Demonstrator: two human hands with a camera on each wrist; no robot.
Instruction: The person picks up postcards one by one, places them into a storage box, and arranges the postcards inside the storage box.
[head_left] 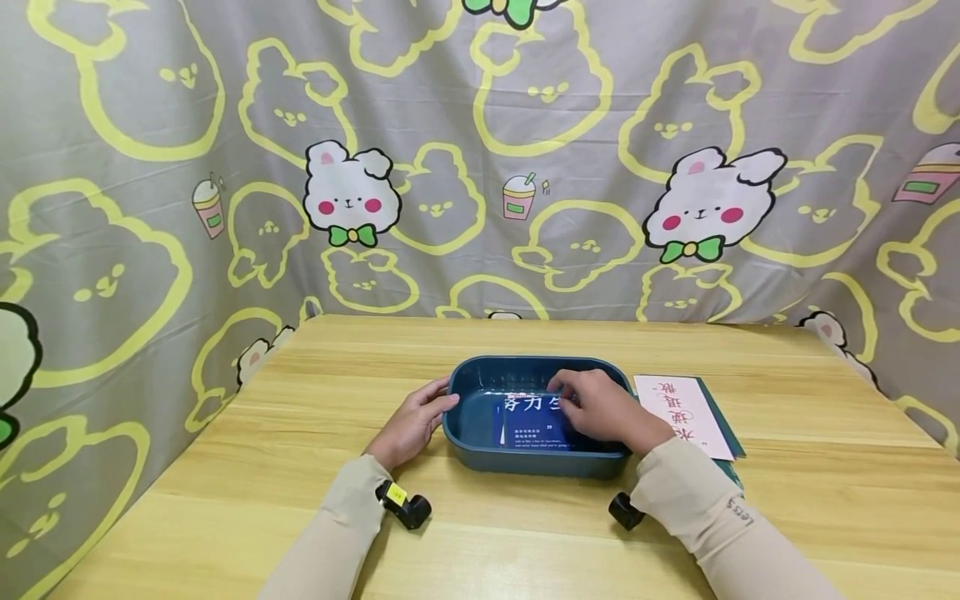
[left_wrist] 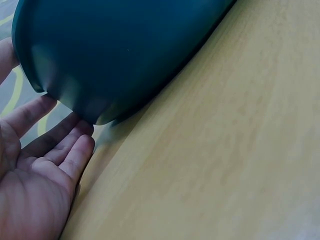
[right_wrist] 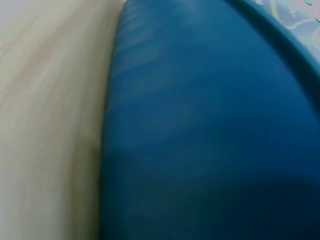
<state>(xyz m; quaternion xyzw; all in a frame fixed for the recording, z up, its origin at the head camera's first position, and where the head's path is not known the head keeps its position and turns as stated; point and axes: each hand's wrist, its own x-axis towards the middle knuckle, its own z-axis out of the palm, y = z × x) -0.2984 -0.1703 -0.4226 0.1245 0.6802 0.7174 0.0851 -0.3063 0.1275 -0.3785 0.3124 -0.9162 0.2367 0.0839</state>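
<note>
A dark teal oblong basin (head_left: 540, 463) stands on the table in the head view. Inside it lies a blue card (head_left: 525, 429) with white printed characters. My left hand (head_left: 416, 421) rests against the basin's left end; in the left wrist view, fingertips (left_wrist: 82, 127) touch the outer wall, with the thumb up by the rim. Over the right end, my right hand (head_left: 596, 404) reaches into the basin above the card, fingers bent; whether they pinch the card cannot be seen. Only the basin's outer side (right_wrist: 200, 110), blurred, fills the right wrist view.
Right of the basin lies a pale card (head_left: 678, 412) with red characters, on top of a dark green one (head_left: 720, 417). The wooden table (head_left: 360, 358) reaches back to a grey curtain (head_left: 450, 108) printed with cartoon animals. Each wrist wears a small black camera (head_left: 408, 507).
</note>
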